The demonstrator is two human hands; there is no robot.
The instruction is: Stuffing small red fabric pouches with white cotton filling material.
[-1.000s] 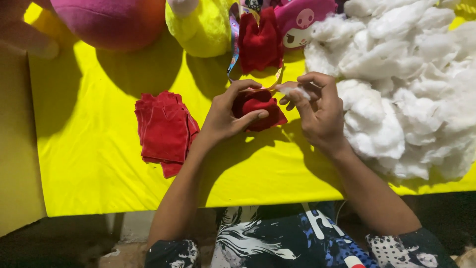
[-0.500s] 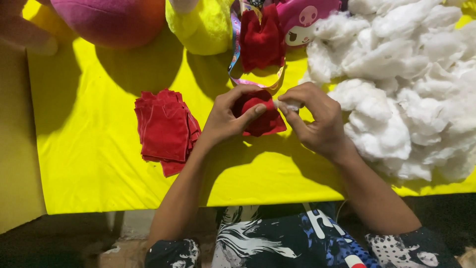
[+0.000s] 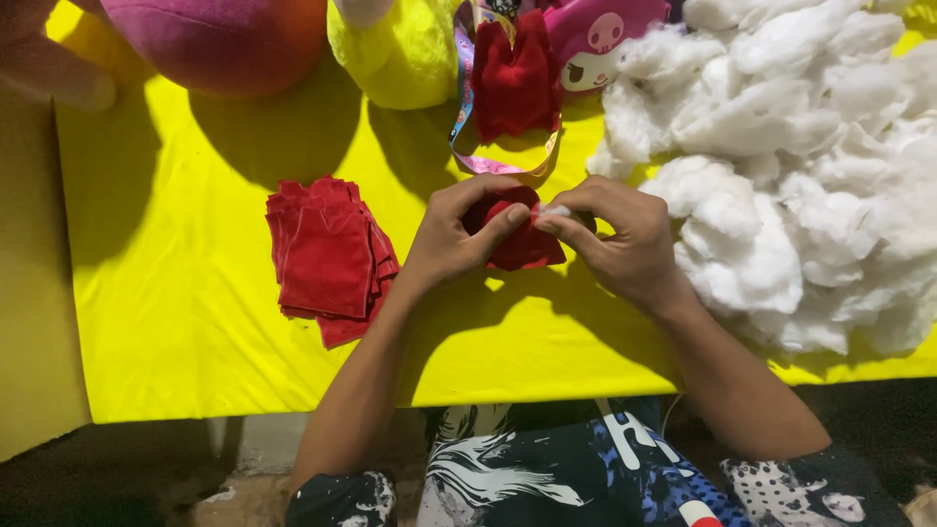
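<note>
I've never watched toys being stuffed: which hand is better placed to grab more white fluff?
Probably the right hand: the white stuffing pile lies just beside it, while the left hand grips the red fabric piece.

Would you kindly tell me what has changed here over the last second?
The right hand, which held a tuft of white stuffing up and apart, moved left to the red fabric pouch, pressing the tuft at its opening. The left hand kept holding the pouch. The stack of red fabric pieces and stuffing pile stayed put.
</note>
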